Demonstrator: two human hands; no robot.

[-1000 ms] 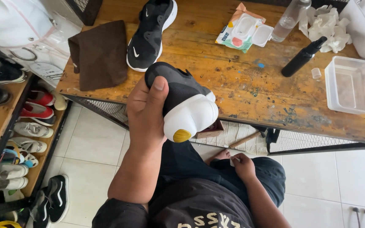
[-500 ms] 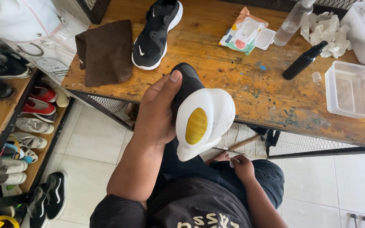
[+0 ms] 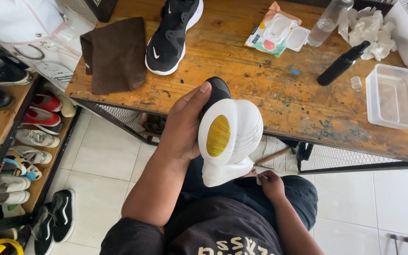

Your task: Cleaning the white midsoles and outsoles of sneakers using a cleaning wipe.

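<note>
My left hand [image 3: 182,125] grips a black sneaker [image 3: 227,134] by its upper, sole turned toward me; the thick sole is white with a yellow oval patch. The shoe hangs in front of the wooden table's near edge, above my lap. My right hand [image 3: 271,183] rests low on my dark trousers with its fingers pinched on a small pale thing, too small to tell what. The matching black sneaker [image 3: 172,33] with a white sole lies on the wooden table [image 3: 260,89], next to a brown cloth [image 3: 115,54].
On the table lie a wet-wipe pack [image 3: 276,32], a clear bottle [image 3: 329,20], a black spray bottle [image 3: 343,63], crumpled tissues [image 3: 370,29] and a clear plastic tub [image 3: 395,97]. A shoe rack [image 3: 10,141] with several shoes stands at left on white floor tiles.
My left hand has rolled the sneaker so its white and yellow sole faces me, and brought it closer. My right hand stays on my lap.
</note>
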